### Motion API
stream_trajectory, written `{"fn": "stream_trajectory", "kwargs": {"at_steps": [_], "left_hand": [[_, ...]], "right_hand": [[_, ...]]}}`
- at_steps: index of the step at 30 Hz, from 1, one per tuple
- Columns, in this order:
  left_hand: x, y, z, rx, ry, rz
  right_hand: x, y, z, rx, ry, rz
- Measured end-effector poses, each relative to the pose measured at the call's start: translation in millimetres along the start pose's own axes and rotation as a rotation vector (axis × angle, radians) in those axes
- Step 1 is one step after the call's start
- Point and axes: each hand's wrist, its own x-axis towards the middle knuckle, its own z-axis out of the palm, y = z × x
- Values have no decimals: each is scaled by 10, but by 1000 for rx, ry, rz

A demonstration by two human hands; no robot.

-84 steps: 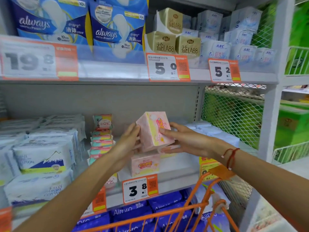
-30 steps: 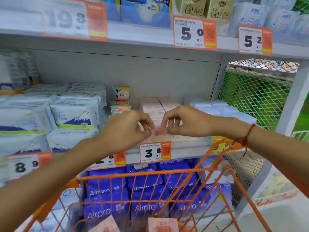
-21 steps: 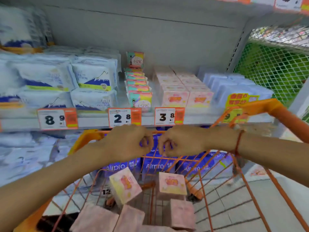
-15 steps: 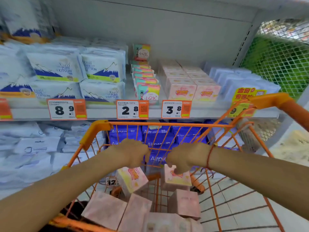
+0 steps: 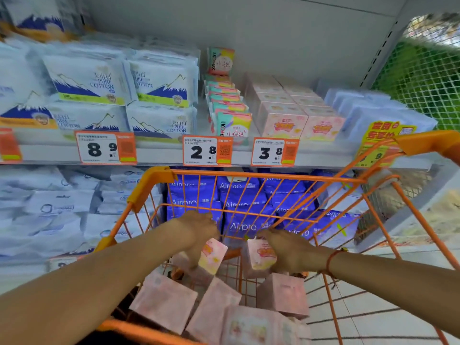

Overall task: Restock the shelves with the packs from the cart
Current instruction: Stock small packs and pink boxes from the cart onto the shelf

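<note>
The cart (image 5: 251, 212) is orange-coated wire with smooth plastic corner caps. The pink packs (image 5: 282, 293) in it wear soft, slightly glossy film, like the blue packs (image 5: 242, 226) behind. The shelf (image 5: 159, 153) is matt grey painted metal carrying paper price tags (image 5: 207, 150).

White Pure Cotton packs (image 5: 159, 83) with a blue mountain print are stacked at the left, above an orange price tag reading 8.9 (image 5: 105, 148). To their right a row of small teal and pink Kotex packs (image 5: 230, 115) runs from near to far, one standing upright at the far end, over a tag reading 2.8 (image 5: 207, 150), and a third tag reading 3.8 (image 5: 275, 152) hangs further right. A green wire mesh panel (image 5: 423, 78) closes the far right, with pale floor tiles (image 5: 373, 317) at the near right.
</note>
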Motion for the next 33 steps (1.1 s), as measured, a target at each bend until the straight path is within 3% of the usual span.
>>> {"fn": "stream_trajectory", "kwargs": {"at_steps": [4,8,14,20,29,33], "left_hand": [[11,-37,28,-176,-66,-61],[13,-112,-18,-329,-279,-49],[74,-135,-5,-425,-303,-99],[80,-159,96,-469,-393,-114],[-148,-171,-294,-466,-145,41],[-370,-187,-606,-468,-131,124]], "right_hand": [[30,67,33,48,-19,-25],[52,110,36,71,-37,44],[127,122,47,201,-184,132],[191,188,-58,149,-209,55],[-33,-20,-555,-365,-161,-115],[-94,-87,-1029,-294,-230,-130]]}}
